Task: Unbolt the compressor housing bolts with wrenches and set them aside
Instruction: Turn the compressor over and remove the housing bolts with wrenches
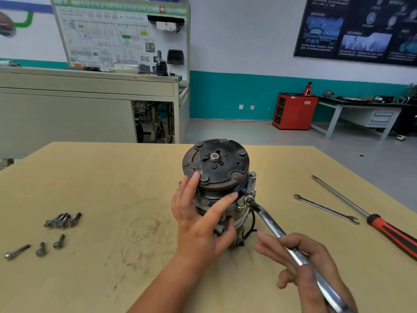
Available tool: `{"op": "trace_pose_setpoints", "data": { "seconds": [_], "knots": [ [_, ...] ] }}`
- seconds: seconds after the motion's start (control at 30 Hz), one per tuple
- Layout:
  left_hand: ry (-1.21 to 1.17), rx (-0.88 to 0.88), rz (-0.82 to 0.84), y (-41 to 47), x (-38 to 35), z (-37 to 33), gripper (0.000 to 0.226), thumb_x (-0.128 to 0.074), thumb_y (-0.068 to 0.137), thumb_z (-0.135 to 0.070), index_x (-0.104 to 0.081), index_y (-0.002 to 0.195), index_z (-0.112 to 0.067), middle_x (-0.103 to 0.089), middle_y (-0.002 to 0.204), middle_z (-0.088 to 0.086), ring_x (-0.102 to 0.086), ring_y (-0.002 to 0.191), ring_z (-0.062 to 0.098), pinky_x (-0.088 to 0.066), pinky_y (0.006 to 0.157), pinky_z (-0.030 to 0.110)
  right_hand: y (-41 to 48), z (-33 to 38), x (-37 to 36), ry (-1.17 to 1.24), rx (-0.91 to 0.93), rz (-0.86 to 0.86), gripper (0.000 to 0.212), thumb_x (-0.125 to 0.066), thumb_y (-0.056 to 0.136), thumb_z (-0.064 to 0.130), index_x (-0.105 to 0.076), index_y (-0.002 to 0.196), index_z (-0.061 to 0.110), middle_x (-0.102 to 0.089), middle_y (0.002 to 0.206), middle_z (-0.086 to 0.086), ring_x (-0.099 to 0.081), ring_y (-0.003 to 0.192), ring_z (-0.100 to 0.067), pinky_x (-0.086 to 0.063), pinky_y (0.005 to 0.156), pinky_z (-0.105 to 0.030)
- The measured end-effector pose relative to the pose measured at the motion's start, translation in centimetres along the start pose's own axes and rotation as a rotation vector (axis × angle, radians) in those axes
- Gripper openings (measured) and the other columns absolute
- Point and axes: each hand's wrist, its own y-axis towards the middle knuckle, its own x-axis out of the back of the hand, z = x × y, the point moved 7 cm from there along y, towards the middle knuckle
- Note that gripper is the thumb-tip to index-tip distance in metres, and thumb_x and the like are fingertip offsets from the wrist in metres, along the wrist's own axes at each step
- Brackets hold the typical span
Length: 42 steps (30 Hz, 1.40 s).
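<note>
The compressor [217, 168] stands upright on the wooden table [112, 177], its dark round clutch plate facing up. My left hand [200, 220] wraps round the housing's near left side and steadies it. My right hand [302, 265] grips the handle of a long silver wrench [274, 230], whose ring end sits on a housing bolt [247, 199] at the compressor's right flank. Several removed bolts [63, 220] lie bunched at the table's left, with three more bolts [40, 248] lying apart in front of them.
A thin open-ended wrench [326, 208] and a long screwdriver with a red-and-black handle [390, 231] lie on the table to the right. Beyond the table stand a grey cabinet [67, 109], a red cabinet [294, 111] and a workbench [361, 109].
</note>
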Motion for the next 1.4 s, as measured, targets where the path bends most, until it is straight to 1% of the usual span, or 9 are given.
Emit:
{"op": "trace_pose_setpoints", "data": {
  "seconds": [0.2,0.33,0.4,0.53,0.7,0.87,1.0,1.23,1.4],
  "knots": [
    [0.009,0.004,0.007,0.0,0.0,0.0,0.044,-0.063,0.074,-0.027,-0.055,0.117,-0.034,0.002,0.156,-0.013,-0.006,0.146,0.023,-0.018,0.115,0.048,0.3,0.1,-0.8,0.016,-0.009,0.085,0.045,-0.052,0.054,0.09,-0.06,0.08,0.054,-0.072,0.098,0.019,-0.07,0.09,-0.008,-0.045,0.048,-0.013],
    [0.014,0.005,0.008,0.1,0.0,-0.1,0.044,-0.063,0.074,-0.027,-0.055,0.117,-0.034,0.002,0.156,-0.012,-0.006,0.146,0.022,-0.017,0.116,0.046,-0.2,-1.1,-1.0,0.034,-0.104,0.091,0.07,-0.067,0.043,0.083,-0.067,0.089,0.031,-0.075,0.087,0.011,-0.065,0.058,-0.004,-0.039,0.042,-0.014],
    [0.022,0.0,0.012,0.0,0.0,-0.1,0.044,-0.063,0.074,-0.027,-0.056,0.116,-0.035,-0.001,0.156,-0.009,-0.008,0.145,0.026,-0.018,0.116,0.049,-0.3,-1.8,-1.2,-0.011,-0.139,0.109,0.06,-0.073,0.061,0.062,-0.065,0.099,0.016,-0.074,0.079,0.014,-0.06,0.048,0.0,-0.039,0.042,-0.011],
    [0.046,-0.019,0.014,-0.1,-0.1,-0.3,0.042,-0.064,0.075,-0.026,-0.058,0.114,-0.037,0.003,0.157,-0.008,-0.011,0.14,0.036,-0.014,0.118,0.046,-0.2,0.3,-1.5,-0.192,0.059,0.141,0.033,-0.046,0.072,0.078,-0.055,0.096,0.057,-0.072,0.09,0.023,-0.067,0.064,0.002,-0.041,0.049,-0.004],
    [0.011,0.002,0.01,-0.1,-0.1,-0.3,0.038,-0.062,0.075,-0.023,-0.058,0.11,-0.038,-0.001,0.157,-0.003,-0.01,0.142,0.034,-0.014,0.118,0.045,7.5,0.2,2.2,0.003,-0.004,-0.152,0.027,-0.043,0.095,0.045,-0.065,0.091,0.031,-0.06,0.048,-0.002,-0.049,0.036,-0.01,-0.035,0.037,-0.015],
    [0.0,-0.035,0.009,-0.1,0.0,-0.4,0.04,-0.06,0.079,-0.02,-0.057,0.114,-0.038,0.003,0.157,-0.008,-0.003,0.147,0.025,-0.014,0.118,0.045,13.6,-3.7,0.9,0.278,-0.269,0.096,0.041,-0.031,0.102,0.03,-0.062,0.084,0.01,-0.026,0.036,0.008,-0.022,0.031,-0.003,-0.021,0.035,-0.016],
    [-0.037,0.01,0.001,-0.2,0.0,0.0,0.044,-0.062,0.075,-0.023,-0.053,0.118,-0.031,0.0,0.157,-0.012,-0.007,0.146,0.024,-0.018,0.117,0.047,10.9,-2.9,2.3,0.565,-0.317,-0.071,0.046,-0.036,0.095,0.035,-0.062,0.059,0.02,-0.04,0.043,0.006,-0.035,0.034,-0.006,-0.03,0.038,-0.013],
    [-0.038,0.03,0.002,-0.1,0.0,0.1,0.042,-0.063,0.074,-0.025,-0.054,0.114,-0.03,-0.001,0.156,-0.012,-0.008,0.146,0.024,-0.014,0.118,0.043,1.9,0.1,1.2,0.235,-0.054,-0.077,0.039,-0.063,0.054,0.08,-0.062,0.063,0.042,-0.074,0.07,-0.006,-0.071,0.06,-0.022,-0.035,0.038,-0.008],
    [-0.007,-0.005,0.011,0.0,0.2,-0.2,0.043,-0.062,0.075,-0.024,-0.056,0.117,-0.033,0.002,0.157,-0.011,-0.005,0.146,0.024,-0.014,0.118,0.043,0.1,0.2,-0.3,0.072,0.017,-0.142,0.02,-0.04,0.065,0.05,-0.06,0.066,0.051,-0.075,0.073,0.005,-0.072,0.063,-0.017,-0.036,0.038,-0.01]
  ]
}}
